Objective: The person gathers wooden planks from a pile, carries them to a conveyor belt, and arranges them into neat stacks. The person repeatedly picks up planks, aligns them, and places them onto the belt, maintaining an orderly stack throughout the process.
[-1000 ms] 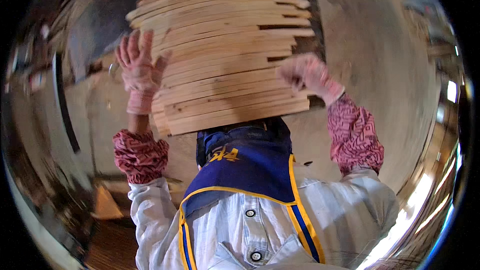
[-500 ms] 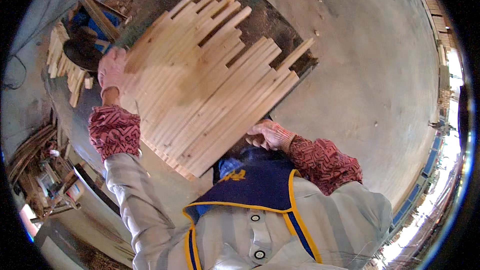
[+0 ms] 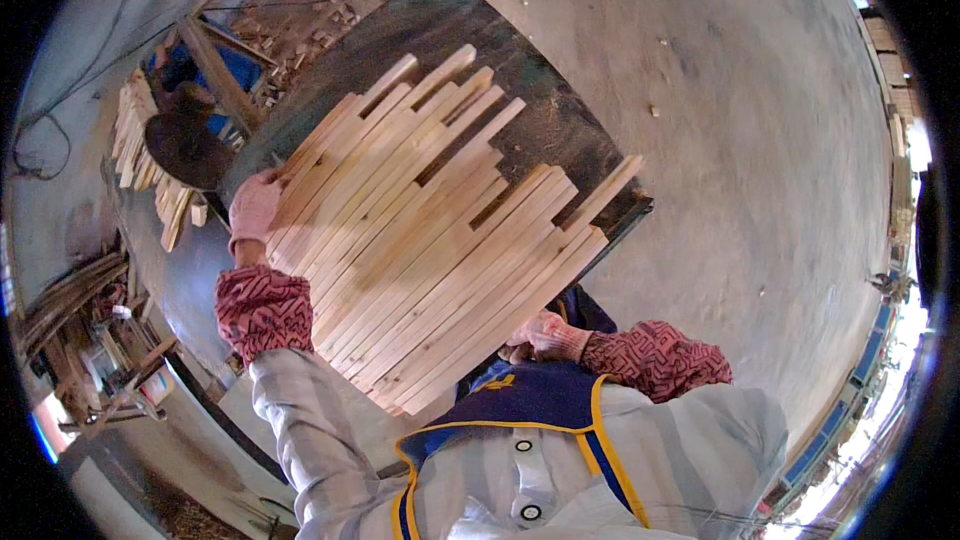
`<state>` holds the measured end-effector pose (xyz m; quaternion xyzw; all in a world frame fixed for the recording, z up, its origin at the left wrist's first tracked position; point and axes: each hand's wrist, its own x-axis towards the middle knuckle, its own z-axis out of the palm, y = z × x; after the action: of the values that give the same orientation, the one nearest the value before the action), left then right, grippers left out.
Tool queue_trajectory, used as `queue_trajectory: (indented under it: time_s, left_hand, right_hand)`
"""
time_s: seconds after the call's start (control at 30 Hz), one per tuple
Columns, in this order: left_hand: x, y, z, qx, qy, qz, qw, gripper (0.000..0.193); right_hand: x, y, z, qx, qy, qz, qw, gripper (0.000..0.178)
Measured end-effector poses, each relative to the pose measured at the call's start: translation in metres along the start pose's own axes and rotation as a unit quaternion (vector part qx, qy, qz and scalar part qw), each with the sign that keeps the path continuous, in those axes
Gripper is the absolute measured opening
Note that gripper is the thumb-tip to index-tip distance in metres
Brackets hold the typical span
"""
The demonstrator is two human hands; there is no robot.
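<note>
I carry a wide bundle of pale wooden slats (image 3: pixel 430 240), laid side by side and slanting from lower left to upper right. My left hand (image 3: pixel 253 208), in a pink glove, grips the bundle's left edge. My right hand (image 3: pixel 540 335), also gloved, supports the near lower edge from beneath, against my chest. Both forearms wear red patterned sleeve covers. The slat ends are uneven, some sticking out farther than others. The bundle hangs over a dark worktable (image 3: pixel 540 110).
A circular saw blade (image 3: pixel 185 145) sits on a bench at the left, with a stack of cut slats (image 3: pixel 135 135) behind it and wood scraps (image 3: pixel 300 25) beyond. Scrap wood and frames (image 3: pixel 90 340) lie at lower left. Bare concrete floor (image 3: pixel 760 140) spreads to the right.
I have turned left: the bundle swung from in front of my face down over the dark table, and the saw bench came into view. Both hands kept their grip.
</note>
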<state>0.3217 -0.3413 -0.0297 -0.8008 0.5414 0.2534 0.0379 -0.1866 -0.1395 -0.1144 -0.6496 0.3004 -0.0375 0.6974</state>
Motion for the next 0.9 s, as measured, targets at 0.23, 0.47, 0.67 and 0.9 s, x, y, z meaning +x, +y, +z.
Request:
queue_trajectory:
  time_s: [0.23,0.47,0.67,0.9]
  left_hand:
    - [0.013,-0.041,0.021,0.294,-0.022,0.118,0.948,0.039]
    - [0.003,-0.037,0.018,0.33,0.021,0.18,0.926,0.046]
    - [-0.001,-0.034,0.014,0.28,0.037,0.16,0.946,0.049]
    - [0.017,-0.059,0.028,0.064,0.063,0.035,0.995,0.066]
  right_hand:
    - [0.027,-0.085,-0.089,-0.05,0.18,0.004,0.982,0.015]
    - [0.046,-0.118,-0.141,0.063,-0.02,0.273,0.96,0.023]
    - [0.048,-0.141,-0.141,0.108,0.033,0.402,0.909,0.025]
    - [0.007,-0.104,-0.081,-0.042,0.158,0.192,0.968,0.025]
